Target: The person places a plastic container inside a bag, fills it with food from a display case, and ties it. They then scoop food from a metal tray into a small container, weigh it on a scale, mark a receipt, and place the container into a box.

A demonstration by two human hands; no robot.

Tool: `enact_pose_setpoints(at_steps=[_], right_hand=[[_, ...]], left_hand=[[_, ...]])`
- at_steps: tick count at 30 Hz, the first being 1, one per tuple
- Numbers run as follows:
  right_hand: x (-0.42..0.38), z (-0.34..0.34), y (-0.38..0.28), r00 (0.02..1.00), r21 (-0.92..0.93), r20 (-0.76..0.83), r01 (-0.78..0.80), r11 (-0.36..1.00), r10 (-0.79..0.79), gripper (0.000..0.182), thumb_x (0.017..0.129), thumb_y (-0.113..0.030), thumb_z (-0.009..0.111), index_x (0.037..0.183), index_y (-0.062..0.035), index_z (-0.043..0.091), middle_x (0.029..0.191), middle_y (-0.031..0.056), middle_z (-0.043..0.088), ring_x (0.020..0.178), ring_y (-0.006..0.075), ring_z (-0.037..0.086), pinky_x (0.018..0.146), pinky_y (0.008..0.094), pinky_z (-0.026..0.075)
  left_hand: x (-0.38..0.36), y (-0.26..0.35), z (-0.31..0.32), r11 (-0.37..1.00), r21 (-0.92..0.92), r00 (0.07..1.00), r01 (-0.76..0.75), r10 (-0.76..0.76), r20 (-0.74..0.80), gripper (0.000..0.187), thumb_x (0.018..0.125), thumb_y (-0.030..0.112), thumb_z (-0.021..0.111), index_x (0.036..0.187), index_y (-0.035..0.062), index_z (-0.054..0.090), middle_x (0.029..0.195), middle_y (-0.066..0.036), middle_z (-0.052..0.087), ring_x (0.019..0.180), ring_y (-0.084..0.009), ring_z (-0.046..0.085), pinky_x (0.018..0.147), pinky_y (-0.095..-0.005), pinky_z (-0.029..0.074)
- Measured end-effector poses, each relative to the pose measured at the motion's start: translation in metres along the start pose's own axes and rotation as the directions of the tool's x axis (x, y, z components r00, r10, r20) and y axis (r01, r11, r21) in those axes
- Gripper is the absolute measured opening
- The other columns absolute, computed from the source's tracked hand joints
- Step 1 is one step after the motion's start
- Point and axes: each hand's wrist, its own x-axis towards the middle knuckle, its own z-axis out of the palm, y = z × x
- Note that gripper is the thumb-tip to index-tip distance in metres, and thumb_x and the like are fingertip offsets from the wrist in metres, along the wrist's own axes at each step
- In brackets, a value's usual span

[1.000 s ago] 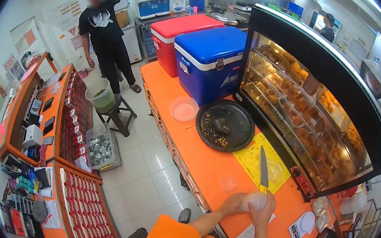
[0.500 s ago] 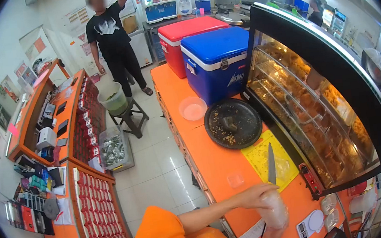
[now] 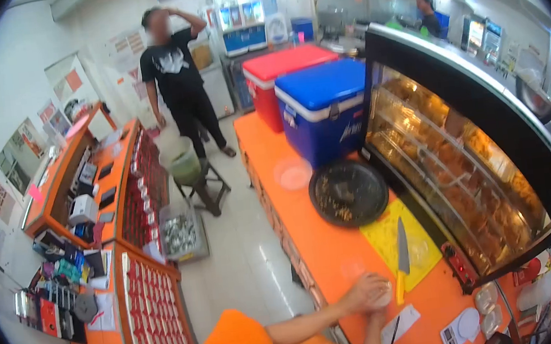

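My left hand (image 3: 363, 290) reaches over the orange table and is closed around a small clear plastic item (image 3: 381, 295) with a whitish, rounded end; its exact kind is blurred. My right hand (image 3: 374, 316) comes up from below and meets the same item, its fingers mostly hidden. Just beyond my hands lies a large knife (image 3: 401, 253) with a yellow handle, on a yellow cutting board (image 3: 421, 259) strewn with crumbs. A faint clear container (image 3: 353, 269) sits by my left hand. White paper (image 3: 405, 320) with a dark pen (image 3: 394, 334) lies beside my right hand.
A black stone mortar (image 3: 348, 192) with crumbs stands past the board, near blue (image 3: 323, 116) and red coolers (image 3: 268, 99). A lit food display case (image 3: 449, 160) flanks the right. A kitchen scale (image 3: 459, 331) is near. Someone in black (image 3: 175, 75) stands across the aisle.
The clear plastic bag held up in my left hand has come down toward the table, and both hands are now together. The camera view has tilted, so the scene sits lower and further right.
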Motion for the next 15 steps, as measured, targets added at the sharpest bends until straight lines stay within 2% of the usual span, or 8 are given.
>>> enact_pose_setpoints(at_steps=[2,3,5,6,8,9,11,15], right_hand=[[0.003,0.003,-0.006,1.0,-0.076,-0.005,0.019,0.997,-0.02,0.043,0.096,-0.033,0.048,0.131,-0.0079,0.051,0.13,0.012,0.055,0.117,0.0252,0.055,0.087,0.0366,0.05],[-0.004,0.007,-0.02,1.0,-0.08,-0.01,0.015,0.997,-0.016,0.043,0.096,-0.033,0.048,0.131,-0.0079,0.051,0.13,0.012,0.055,0.117,0.0252,0.055,0.087,0.0366,0.05],[-0.02,0.02,-0.064,0.99,-0.682,0.139,0.122,0.721,-0.036,0.047,0.09,-0.02,0.06,0.131,0.0,0.05,0.135,0.0169,0.049,0.118,0.0244,0.054,0.089,0.0334,0.049],[-0.017,0.012,-0.059,0.99,-0.685,0.134,0.117,0.719,-0.034,0.047,0.09,-0.02,0.06,0.131,0.0,0.05,0.135,0.0169,0.049,0.118,0.0244,0.054,0.089,0.0334,0.049],[-0.006,-0.008,-0.048,0.903,-0.485,0.058,0.398,0.779,-0.425,0.055,0.081,-0.015,0.07,0.13,0.0027,0.049,0.135,0.0192,0.049,0.12,0.0281,0.054,0.093,0.0361,0.047],[-0.025,-0.001,-0.069,0.907,-0.491,0.056,0.39,0.779,-0.418,0.055,0.081,-0.015,0.07,0.13,0.0027,0.049,0.135,0.0192,0.049,0.12,0.0281,0.054,0.093,0.0361,0.047],[-0.082,0.036,-0.148,0.661,-0.615,0.337,0.694,0.374,-0.671,0.058,0.078,-0.008,0.072,0.13,0.0028,0.049,0.135,0.0209,0.048,0.121,0.0324,0.053,0.097,0.0389,0.045],[-0.09,0.061,-0.173,0.681,-0.688,0.337,0.65,0.324,-0.651,0.056,0.077,-0.006,0.072,0.128,0.0029,0.051,0.132,0.022,0.051,0.118,0.0364,0.054,0.099,0.0419,0.043]], left_hand=[[-0.01,0.002,-0.009,0.941,-0.098,0.946,0.323,-0.322,0.019,0.024,0.078,0.015,0.072,0.102,0.0098,0.068,0.116,-0.009,0.066,0.11,-0.0273,0.058,0.098,-0.0401,0.043],[-0.01,0.002,-0.012,0.939,-0.104,0.945,0.327,-0.326,0.02,0.024,0.078,0.015,0.072,0.102,0.0098,0.068,0.116,-0.009,0.066,0.11,-0.0273,0.058,0.098,-0.0401,0.043],[-0.007,0.005,-0.016,0.92,-0.074,0.923,0.386,-0.386,0.019,0.02,0.079,0.017,0.07,0.098,0.0101,0.067,0.108,-0.008,0.067,0.105,-0.0259,0.059,0.091,-0.0347,0.047],[-0.001,0.007,-0.019,0.918,-0.08,0.921,0.388,-0.388,0.02,0.02,0.079,0.017,0.07,0.098,0.0101,0.067,0.108,-0.008,0.067,0.105,-0.0259,0.059,0.091,-0.0347,0.047],[0.019,0.006,-0.024,0.954,0.086,0.947,0.286,-0.295,0.126,0.02,0.08,0.018,0.07,0.098,0.0092,0.066,0.097,-0.006,0.068,0.097,-0.0244,0.062,0.083,-0.0379,0.05],[0.024,0.002,-0.023,0.953,0.081,0.945,0.293,-0.302,0.128,0.02,0.08,0.018,0.07,0.098,0.0092,0.066,0.097,-0.006,0.068,0.097,-0.0244,0.062,0.083,-0.0379,0.05],[0.033,-0.003,-0.016,0.962,0.142,0.915,0.234,-0.267,0.302,0.02,0.082,0.019,0.069,0.098,0.0078,0.065,0.087,-0.006,0.068,0.088,-0.0261,0.064,0.075,-0.0381,0.051],[0.061,-0.003,-0.021,0.898,0.066,0.84,0.435,-0.431,0.33,0.029,0.083,0.016,0.069,0.109,0.0069,0.06,0.078,-0.006,0.067,0.084,-0.0233,0.066,0.073,-0.0353,0.051]])
